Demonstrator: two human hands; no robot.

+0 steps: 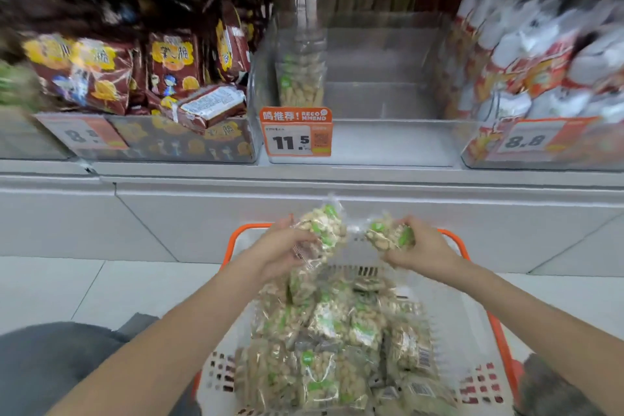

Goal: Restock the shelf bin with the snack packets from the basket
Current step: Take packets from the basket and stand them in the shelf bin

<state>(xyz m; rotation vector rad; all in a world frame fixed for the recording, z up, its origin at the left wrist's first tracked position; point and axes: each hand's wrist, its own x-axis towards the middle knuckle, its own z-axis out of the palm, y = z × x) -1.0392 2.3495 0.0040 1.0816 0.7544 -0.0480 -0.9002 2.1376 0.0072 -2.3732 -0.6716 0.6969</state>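
Note:
A white basket with an orange rim point(474, 321) stands on the floor below the shelf, holding several clear snack packets point(334, 341) with green labels. My left hand point(280, 252) grips one packet point(322, 231) above the basket's far end. My right hand point(417, 248) grips another packet point(388, 235) beside it. The clear shelf bin point(388, 145) in the middle, marked by an 11.5 price tag point(296, 136), holds a single upright packet point(300, 78) at its left side.
A bin of brown snack bags point(141, 78) sits left of the clear bin, and a bin of white and red bags point(540, 78) sits right. The shelf's grey front edge point(304, 179) runs above the basket. My knees show at both lower corners.

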